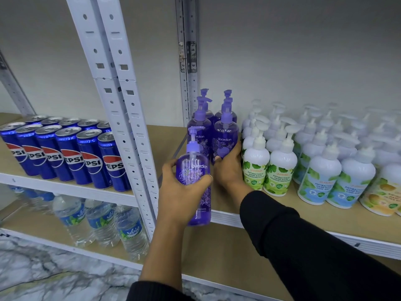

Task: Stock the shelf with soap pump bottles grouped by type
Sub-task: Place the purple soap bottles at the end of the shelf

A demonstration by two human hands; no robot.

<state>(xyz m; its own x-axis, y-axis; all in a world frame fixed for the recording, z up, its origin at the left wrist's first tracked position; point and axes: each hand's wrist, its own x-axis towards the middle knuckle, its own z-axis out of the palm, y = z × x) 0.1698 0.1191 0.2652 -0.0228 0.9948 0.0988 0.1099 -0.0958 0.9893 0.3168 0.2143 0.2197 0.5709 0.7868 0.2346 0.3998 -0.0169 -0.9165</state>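
Note:
My left hand (184,192) grips a purple Guardian pump bottle (194,168) by its lower body, upright, in front of the shelf edge. My right hand (227,168) wraps round the base of another purple bottle (224,140) that stands on the wooden shelf (227,198). Several more purple bottles (201,118) stand behind in two short rows. To their right stand rows of white pump bottles with green leaf labels (256,168), then blue-label ones (319,181), then yellow-label ones (382,196) at the far right.
A white perforated upright post (121,105) divides this bay from the left one, where Pepsi cans (71,157) fill the same level. Water bottles (97,220) stand on the shelf below. Bare board lies left of the purple bottles. Marble floor (43,268) shows at bottom left.

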